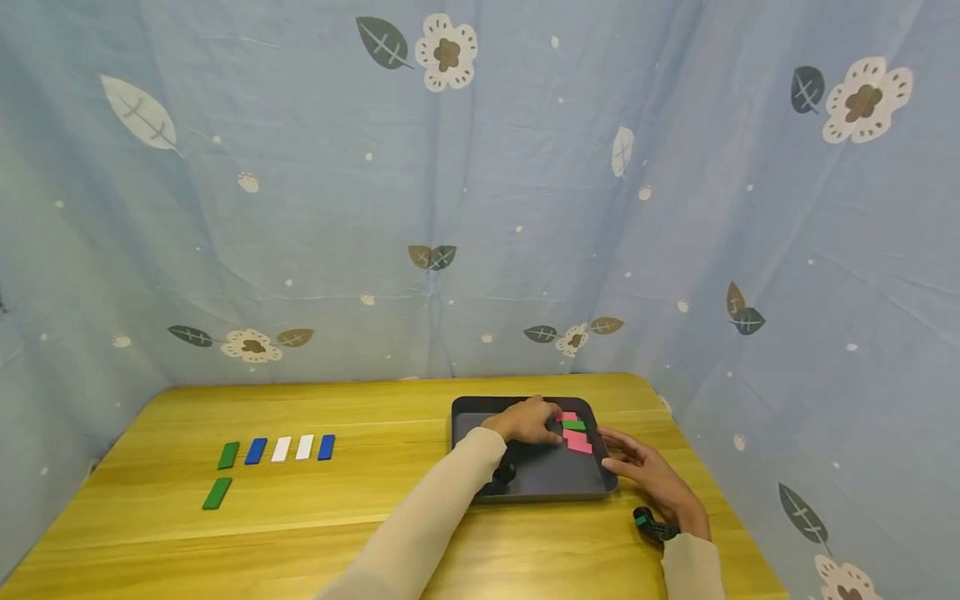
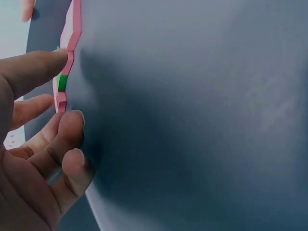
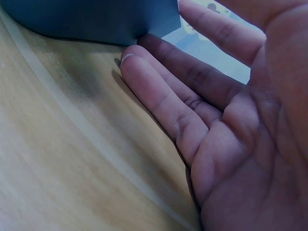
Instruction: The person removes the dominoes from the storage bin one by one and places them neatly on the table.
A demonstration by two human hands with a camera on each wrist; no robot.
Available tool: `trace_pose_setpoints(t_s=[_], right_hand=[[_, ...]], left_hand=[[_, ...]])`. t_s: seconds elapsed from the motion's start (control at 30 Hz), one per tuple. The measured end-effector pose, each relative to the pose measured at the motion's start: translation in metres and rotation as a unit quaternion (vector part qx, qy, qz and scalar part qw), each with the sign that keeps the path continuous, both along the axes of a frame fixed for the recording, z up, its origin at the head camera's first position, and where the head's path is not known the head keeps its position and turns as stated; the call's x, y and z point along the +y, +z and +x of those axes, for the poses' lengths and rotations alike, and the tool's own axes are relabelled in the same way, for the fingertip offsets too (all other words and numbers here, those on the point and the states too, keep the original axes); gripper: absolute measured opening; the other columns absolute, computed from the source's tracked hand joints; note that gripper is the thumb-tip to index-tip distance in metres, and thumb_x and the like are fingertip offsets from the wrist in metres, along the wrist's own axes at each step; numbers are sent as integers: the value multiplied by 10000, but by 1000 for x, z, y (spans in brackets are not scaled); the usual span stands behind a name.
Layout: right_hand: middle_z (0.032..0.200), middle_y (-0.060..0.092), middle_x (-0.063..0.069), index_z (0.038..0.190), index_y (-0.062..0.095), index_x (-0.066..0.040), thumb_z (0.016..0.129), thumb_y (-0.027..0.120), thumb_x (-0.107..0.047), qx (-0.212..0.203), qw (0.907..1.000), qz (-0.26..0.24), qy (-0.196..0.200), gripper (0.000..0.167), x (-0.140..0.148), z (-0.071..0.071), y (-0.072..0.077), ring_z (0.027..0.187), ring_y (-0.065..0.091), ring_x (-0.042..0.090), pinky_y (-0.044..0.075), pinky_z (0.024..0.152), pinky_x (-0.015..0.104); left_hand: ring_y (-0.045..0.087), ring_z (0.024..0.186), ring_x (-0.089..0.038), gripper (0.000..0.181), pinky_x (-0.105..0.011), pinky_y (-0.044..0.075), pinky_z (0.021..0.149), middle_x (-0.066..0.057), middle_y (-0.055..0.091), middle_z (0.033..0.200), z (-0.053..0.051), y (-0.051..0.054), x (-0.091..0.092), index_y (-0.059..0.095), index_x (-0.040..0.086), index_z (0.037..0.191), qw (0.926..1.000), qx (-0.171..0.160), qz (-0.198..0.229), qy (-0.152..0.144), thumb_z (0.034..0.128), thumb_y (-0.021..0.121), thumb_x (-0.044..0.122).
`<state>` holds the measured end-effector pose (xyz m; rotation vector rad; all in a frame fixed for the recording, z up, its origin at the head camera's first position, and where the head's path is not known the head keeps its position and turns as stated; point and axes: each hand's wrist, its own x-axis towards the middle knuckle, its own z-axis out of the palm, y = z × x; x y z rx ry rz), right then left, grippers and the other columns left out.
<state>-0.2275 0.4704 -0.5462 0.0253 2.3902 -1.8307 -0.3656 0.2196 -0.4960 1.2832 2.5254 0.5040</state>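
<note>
A dark grey tray [image 1: 540, 498] stands on the right half of the table. Along its right side lie flat pink tiles [image 1: 578, 442] and a green tile [image 1: 573, 426], close together. My left hand [image 1: 528, 421] reaches over the tray, beside these tiles. In the left wrist view its thumb [image 2: 38, 70] overlaps a pink tile [image 2: 73, 29], and the other fingers bend loosely below; no tile shows in its grasp. My right hand [image 1: 652, 479] rests on the table at the tray's right wall, its fingers [image 3: 154, 91] extended and holding nothing.
Left on the wooden table [image 1: 360, 533], a row holds a green tile [image 1: 228, 455], blue tile [image 1: 256, 451], two white tiles [image 1: 281, 449] and another blue tile [image 1: 326, 447]. Another green tile [image 1: 217, 493] lies in front. A patterned blue curtain [image 1: 337, 208] hangs behind and at the sides.
</note>
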Motion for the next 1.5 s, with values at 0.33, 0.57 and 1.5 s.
trace_pose_setpoints(t_s=[0.33,0.57,1.5], right_hand=[[1541,465,121,1564,453,-268,1011,692,-268,14,9999,68,-95,603,2,-2,5,1366,472,338,437,1070,467],[1520,483,127,1565,456,-253,1012,691,-252,29,10000,58,-72,601,3,-2,3,1341,494,307,474,1008,345],[1536,474,127,1565,459,-236,996,714,-263,-44,9999,31,-96,625,1,-2,-1,1397,445,348,424,1096,485]], left_hand=[[591,898,-67,164,-247,503,804,62,659,1017,-1,3,4,747,163,1108,9988,-121,382,-275,971,747,254],[603,774,-37,111,-192,485,684,80,686,916,1,-1,8,765,159,1060,9952,-546,532,-612,950,768,167],[588,689,-68,374,-211,480,617,58,617,802,7,-4,16,677,136,1247,9946,-865,264,-506,906,823,187]])
